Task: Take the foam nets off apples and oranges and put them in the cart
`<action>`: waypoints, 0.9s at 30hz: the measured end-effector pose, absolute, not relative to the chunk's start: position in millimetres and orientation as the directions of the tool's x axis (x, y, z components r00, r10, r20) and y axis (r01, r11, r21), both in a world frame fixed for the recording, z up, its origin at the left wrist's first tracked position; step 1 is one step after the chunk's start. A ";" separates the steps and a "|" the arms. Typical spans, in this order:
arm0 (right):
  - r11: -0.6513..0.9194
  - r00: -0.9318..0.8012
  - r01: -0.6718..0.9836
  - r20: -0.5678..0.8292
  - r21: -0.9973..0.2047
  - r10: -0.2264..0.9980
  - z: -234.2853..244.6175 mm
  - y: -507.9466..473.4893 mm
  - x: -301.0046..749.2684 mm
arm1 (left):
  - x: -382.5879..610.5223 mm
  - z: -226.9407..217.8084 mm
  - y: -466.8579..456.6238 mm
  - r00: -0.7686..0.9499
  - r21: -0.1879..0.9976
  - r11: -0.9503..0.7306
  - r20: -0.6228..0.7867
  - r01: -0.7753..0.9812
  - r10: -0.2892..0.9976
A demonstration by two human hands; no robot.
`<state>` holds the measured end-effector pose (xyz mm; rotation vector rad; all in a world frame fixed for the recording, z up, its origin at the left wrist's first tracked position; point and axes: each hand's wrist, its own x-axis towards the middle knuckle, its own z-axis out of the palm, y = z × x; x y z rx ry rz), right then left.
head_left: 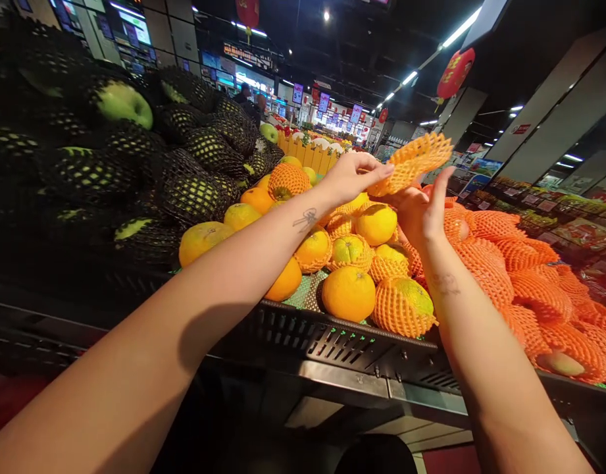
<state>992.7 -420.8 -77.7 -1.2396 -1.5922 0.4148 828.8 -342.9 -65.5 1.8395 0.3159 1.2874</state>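
My left hand (354, 174) pinches the near end of an orange foam fruit net (421, 158) between thumb and fingers. The net looks flattened, its frilled end pointing up and right; I cannot tell whether anything is inside. My right hand (418, 207) supports the net from below, thumb raised apart from it and fingers partly hidden. Beneath both hands lies a pile of oranges, some bare like the front orange (349, 293), others in foam nets like the netted orange (404, 306). My left forearm covers part of the pile.
Apples in black nets (199, 187) are heaped at the left, with a bare green apple (125, 105) on top. Fruit in reddish-orange nets (539, 296) fills the right. A black slotted crate edge (332, 339) runs along the front. Yellow fencing (307, 155) stands behind.
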 end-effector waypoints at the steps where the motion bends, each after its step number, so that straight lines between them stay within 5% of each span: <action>1: 0.419 0.113 0.506 0.540 -0.754 0.834 -78.2 -419.5 990.0 | 830.8 -66.9 -343.7 0.447 0.741 -0.619 0.660 -0.258 0.604; 10: 0.437 0.243 0.425 0.565 -0.792 0.788 -78.2 -410.0 994.2 | 833.8 -79.5 -335.5 0.517 0.733 -0.640 0.650 -0.231 0.557; 20: 0.511 0.166 0.350 0.589 -0.785 0.791 -71.7 -422.1 998.3 | 839.5 -82.1 -342.3 0.566 0.898 -0.261 0.429 -0.356 0.704; 27: 0.512 0.212 0.333 0.592 -0.792 0.778 -76.0 -417.4 1001.4 | 827.2 -76.6 -354.2 0.657 0.918 -0.301 0.395 -0.257 0.643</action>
